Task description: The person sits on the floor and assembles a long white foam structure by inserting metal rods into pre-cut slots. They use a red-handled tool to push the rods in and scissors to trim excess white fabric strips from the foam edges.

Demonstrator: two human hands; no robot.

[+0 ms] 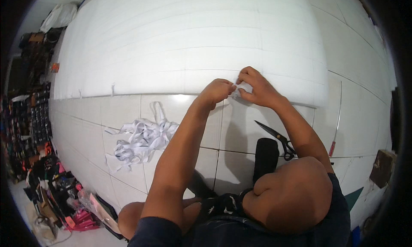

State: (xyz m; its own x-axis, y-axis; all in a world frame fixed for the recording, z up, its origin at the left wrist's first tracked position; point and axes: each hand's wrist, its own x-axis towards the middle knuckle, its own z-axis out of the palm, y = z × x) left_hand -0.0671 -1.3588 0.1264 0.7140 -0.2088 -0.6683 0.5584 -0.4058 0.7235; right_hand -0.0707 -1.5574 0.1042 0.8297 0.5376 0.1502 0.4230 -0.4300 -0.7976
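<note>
A large white quilted-looking sheet [206, 36] lies spread on the floor, its near edge running left to right in front of me. At that edge my left hand [216, 92] is closed, thumb and fingertips pinching a short white fabric strip [236, 91]. Just to its right, my right hand [257, 87] has its fingers curled round the same bit of white cloth, thumb below. The fingers partly hide how the strip meets the sheet. Farther left along the edge, small white ties [113, 89] stick out.
A tangled heap of white fabric strips [143, 137] lies left of my left forearm. Black scissors [277, 135] rest on the tiles beside my right forearm. A long red-handled screwdriver [332, 148] lies farther right, near a dark block [383, 167]. Cluttered goods [43, 191] line the left.
</note>
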